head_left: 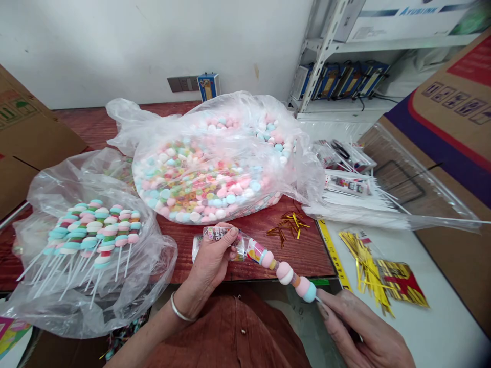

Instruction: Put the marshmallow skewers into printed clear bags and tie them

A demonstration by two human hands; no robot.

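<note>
Between the two hands, at the near edge of the red-brown table (307,260), one candy skewer (285,273) is held aslant, its pieces coloured pink, white, blue and orange. Left hand (210,258): fingers closed, a printed clear wrapper (242,246) pinched by thumb and fingers at the skewer's upper end. Right hand (356,327): fingers nearly closed, the stick (318,299) gripped by the fingertips at the lower end. Beyond the hands, loose sweets are contained in a large clear bag (207,179). Further left, stick-mounted candies (95,230) are heaped on crumpled plastic (153,276) (striped, every one). Gold ties (368,271) are laid at right, beside white sticks (356,197).
</note>
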